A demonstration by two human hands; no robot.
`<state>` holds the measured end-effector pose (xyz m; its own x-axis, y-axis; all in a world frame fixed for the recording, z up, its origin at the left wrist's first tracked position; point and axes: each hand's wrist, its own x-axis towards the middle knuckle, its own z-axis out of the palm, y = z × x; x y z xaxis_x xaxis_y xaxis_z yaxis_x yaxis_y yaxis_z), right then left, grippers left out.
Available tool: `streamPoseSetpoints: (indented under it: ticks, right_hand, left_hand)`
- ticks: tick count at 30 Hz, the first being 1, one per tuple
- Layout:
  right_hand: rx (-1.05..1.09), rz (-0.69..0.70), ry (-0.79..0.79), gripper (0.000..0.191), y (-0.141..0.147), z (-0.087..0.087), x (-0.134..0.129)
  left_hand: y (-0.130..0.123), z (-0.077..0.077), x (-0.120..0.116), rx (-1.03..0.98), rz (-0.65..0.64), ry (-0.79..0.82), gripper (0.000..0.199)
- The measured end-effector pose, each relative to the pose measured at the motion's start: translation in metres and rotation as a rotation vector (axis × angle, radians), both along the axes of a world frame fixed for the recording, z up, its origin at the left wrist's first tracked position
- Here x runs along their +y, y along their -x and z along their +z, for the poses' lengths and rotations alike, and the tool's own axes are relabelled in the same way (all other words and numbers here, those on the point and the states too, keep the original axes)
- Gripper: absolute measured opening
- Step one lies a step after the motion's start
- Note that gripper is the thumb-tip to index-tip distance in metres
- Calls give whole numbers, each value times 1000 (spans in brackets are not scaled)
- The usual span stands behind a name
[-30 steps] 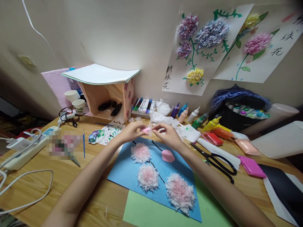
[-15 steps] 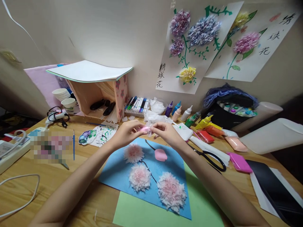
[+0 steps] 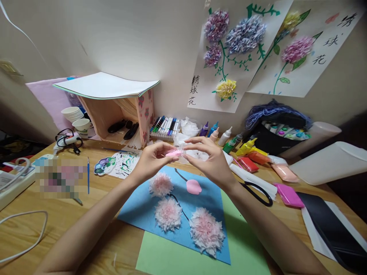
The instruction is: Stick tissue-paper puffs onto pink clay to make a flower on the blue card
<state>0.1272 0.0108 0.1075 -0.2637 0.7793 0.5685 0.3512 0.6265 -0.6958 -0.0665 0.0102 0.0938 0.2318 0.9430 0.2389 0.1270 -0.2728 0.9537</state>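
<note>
My left hand (image 3: 155,157) grips a small pink packet (image 3: 174,153) with a clear, crinkled end, held above the far edge of a blue sheet (image 3: 137,210). Close on its right, my right hand (image 3: 205,154) has its thumb and a fingertip at the packet's clear end, the other fingers raised and apart. Three fluffy pink-and-white paper flowers (image 3: 207,231) lie on the blue sheet, along with a flat pink bud shape (image 3: 194,187) and dark stem lines. Under the blue sheet is a green sheet (image 3: 166,254).
Black-handled scissors (image 3: 259,194), a magenta packet (image 3: 289,195) and a black phone-like slab (image 3: 335,229) lie at the right. Paint bottles (image 3: 225,136) and markers (image 3: 164,126) line the wall. A paint-marked paper (image 3: 126,163) and blue brush (image 3: 88,175) are at the left.
The fingers of my right hand have spread and lifted, and the hand sits slightly further right. More of the pink packet shows in my left hand.
</note>
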Motion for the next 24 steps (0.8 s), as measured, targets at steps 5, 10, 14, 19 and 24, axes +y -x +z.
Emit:
streamPoseSetpoints:
  ticks: [5, 10, 14, 19, 24]
  right_hand:
    - [0, 107, 184, 21, -2, -1, 3]
    - [85, 103, 173, 11, 5, -8, 1]
    - [111, 151, 86, 12, 8, -8, -2]
    - [143, 220, 84, 13, 8, -11, -3]
    - [184, 324, 136, 9, 8, -14, -3]
  left_hand:
    - [0, 2, -1, -73, -46, 97, 42]
    - [-1, 3, -2, -88, -40, 120, 39]
    - [-1, 4, -3, -83, -69, 210, 39]
    - [-2, 11, -7, -16, -230, 361, 31]
    - [-2, 22, -11, 72, -397, 355, 33]
